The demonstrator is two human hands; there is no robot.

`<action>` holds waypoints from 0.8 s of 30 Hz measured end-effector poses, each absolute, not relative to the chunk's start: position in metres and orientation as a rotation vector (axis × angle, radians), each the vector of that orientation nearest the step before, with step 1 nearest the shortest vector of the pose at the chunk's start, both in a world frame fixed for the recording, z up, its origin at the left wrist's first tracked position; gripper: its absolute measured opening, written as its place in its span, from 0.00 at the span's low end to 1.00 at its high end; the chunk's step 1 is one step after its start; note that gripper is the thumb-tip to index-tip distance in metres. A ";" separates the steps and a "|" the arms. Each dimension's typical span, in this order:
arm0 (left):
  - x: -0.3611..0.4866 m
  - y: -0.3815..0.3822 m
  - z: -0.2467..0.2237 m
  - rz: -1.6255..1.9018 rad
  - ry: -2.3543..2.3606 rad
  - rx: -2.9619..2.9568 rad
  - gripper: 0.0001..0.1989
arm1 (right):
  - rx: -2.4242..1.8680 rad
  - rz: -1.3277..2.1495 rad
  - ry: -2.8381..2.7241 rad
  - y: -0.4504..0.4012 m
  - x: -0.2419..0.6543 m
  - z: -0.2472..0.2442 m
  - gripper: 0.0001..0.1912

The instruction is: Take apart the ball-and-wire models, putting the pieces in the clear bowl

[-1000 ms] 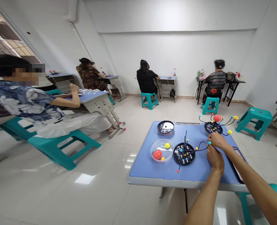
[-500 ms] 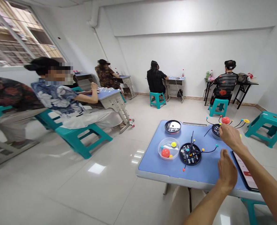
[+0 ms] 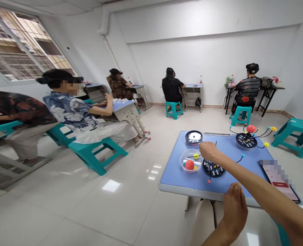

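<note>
My right hand (image 3: 209, 151) is closed on a thin dark rod (image 3: 192, 156), which sticks out to the left over a clear round tub (image 3: 181, 167). Inside that tub lie a red ball (image 3: 189, 164), a yellow cup-shaped piece (image 3: 196, 156) and small coloured balls. Just below the hand is a round black base (image 3: 214, 172) with bent rods, partly covered by the hand; a blue ball (image 3: 242, 155) and a red one (image 3: 209, 181) tip two of them. My left hand (image 3: 235, 203) hovers at the table's front edge, fingers pressed together; whatever they hold is hidden.
An assembled planet model (image 3: 246, 141) stands at the table's back right, with a black round lid-like piece (image 3: 194, 137) at the back left. A phone (image 3: 279, 184) lies on the right. A teal stool (image 3: 295, 133) stands beyond; several people sit at other desks.
My right hand has moved left from the planet model to above the black base, the dark rod in it. The left hand has drawn back toward me. The whole view has shifted slightly.
</note>
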State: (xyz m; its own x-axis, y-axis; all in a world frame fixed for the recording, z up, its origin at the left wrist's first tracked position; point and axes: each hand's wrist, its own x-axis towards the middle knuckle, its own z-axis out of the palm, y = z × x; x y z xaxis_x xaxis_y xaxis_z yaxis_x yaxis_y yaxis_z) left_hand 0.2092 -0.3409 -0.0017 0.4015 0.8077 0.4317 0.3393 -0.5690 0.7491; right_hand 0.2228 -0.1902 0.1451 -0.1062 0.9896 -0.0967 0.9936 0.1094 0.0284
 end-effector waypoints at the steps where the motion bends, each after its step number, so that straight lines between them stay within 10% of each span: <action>1: 0.209 -0.339 -0.002 1.098 0.985 2.073 0.19 | 2.030 -0.073 2.277 -0.191 0.224 0.147 0.12; 24: 0.237 -0.262 -0.003 1.298 1.114 1.864 0.18 | 2.302 -0.254 2.388 -0.263 0.326 0.121 0.11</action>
State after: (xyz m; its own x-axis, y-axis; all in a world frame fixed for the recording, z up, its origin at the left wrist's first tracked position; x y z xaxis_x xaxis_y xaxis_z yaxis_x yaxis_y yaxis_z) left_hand 0.2368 -0.2616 -0.0026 0.1685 0.8849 0.4342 0.2955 -0.4656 0.8342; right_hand 0.3255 -0.2633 0.1207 -0.0334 0.9991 0.0276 0.9710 0.0390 -0.2360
